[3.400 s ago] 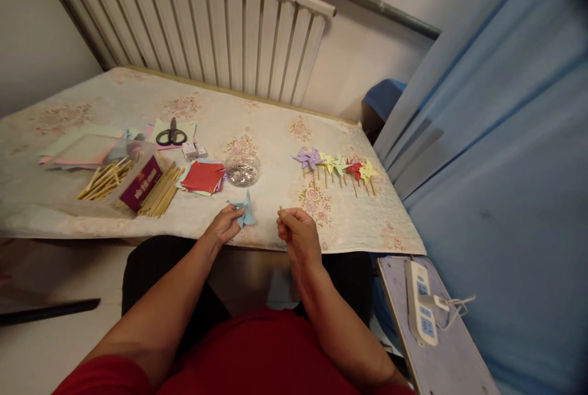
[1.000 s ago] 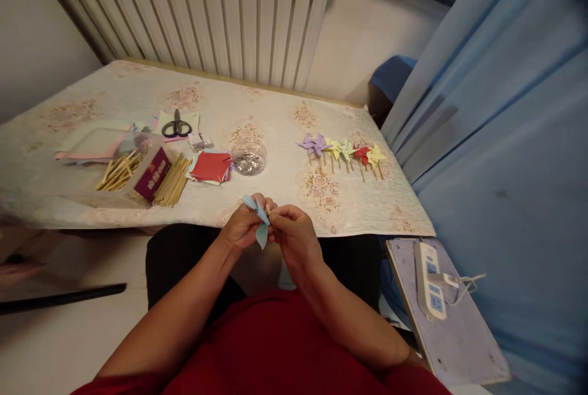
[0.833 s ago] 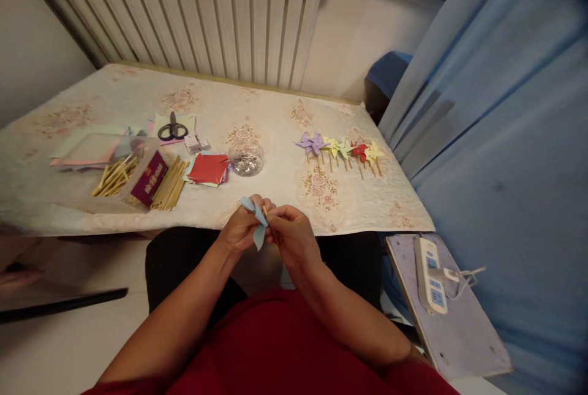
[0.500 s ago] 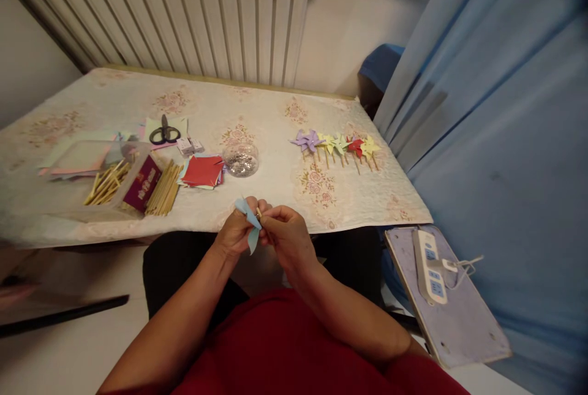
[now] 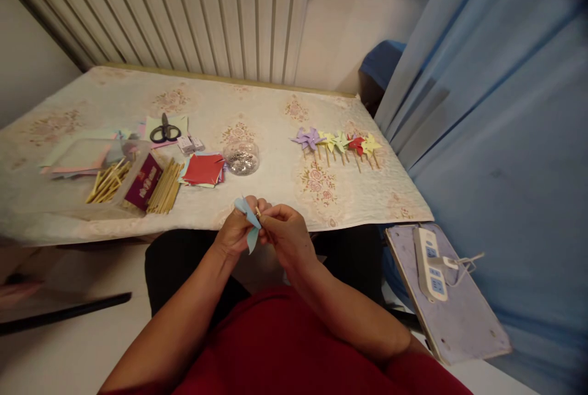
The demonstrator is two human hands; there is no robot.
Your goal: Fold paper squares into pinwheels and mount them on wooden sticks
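Just in front of the table's near edge, my left hand (image 5: pixel 237 228) is closed on a blue paper pinwheel (image 5: pixel 248 214), whose blades stick out above and below the fingers. My right hand (image 5: pixel 287 229) meets it from the other side, thumb and fingers pinching a thin wooden stick (image 5: pixel 258 212) against the pinwheel's middle. Only the stick's light tip shows; the rest is covered by the fingers. Beyond the hands stands a round clear dish (image 5: pixel 242 158) of small shiny metal pins. To its left lies a stack of cut paper squares (image 5: pixel 204 169), red on top.
Finished-looking pinwheels (image 5: pixel 340 142) on sticks lie in a row at the right. At the left are a clear plastic box (image 5: pixel 103 208) of sticks, a stick bundle (image 5: pixel 165 187), black scissors (image 5: pixel 165 131) and small boxes (image 5: pixel 190 144). A power strip (image 5: pixel 430 265) rests on a stool.
The hands hold nearly the same pose around the pinwheel and stick. The view has shifted very slightly; nothing on the table has moved.
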